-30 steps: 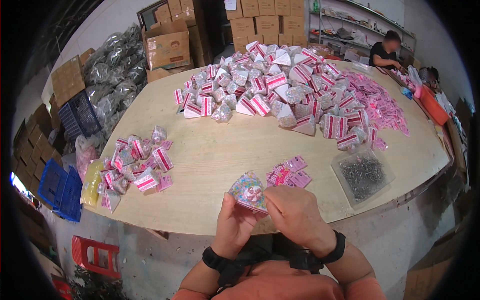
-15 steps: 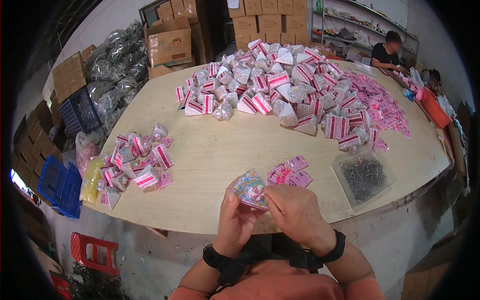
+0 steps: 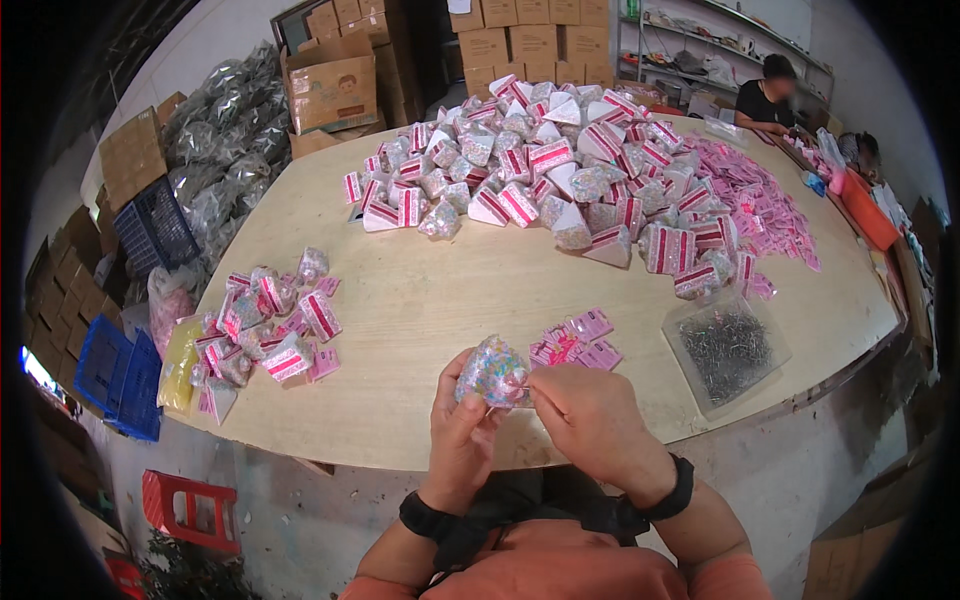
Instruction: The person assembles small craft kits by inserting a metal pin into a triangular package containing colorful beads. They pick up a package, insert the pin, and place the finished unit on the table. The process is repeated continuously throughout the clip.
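Gripping the cake slice [image 3: 490, 366], the left hand [image 3: 460, 432] angles forward; the right hand [image 3: 592, 408], curled, pinches the slice's right side.

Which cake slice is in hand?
The speckled slice in the left hand, right hand at its edge; the others lie in the big pile and the smaller left pile.

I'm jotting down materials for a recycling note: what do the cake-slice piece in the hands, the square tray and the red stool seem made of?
Cake-slice piece: glossy, perhaps clear plastic outside, judging by its glints; what's inside can't be told.
Square tray: probably plastic, smooth, with pale, see-through edges.
Red stool: likely moulded plastic, given its even colour and rounded cut-outs.
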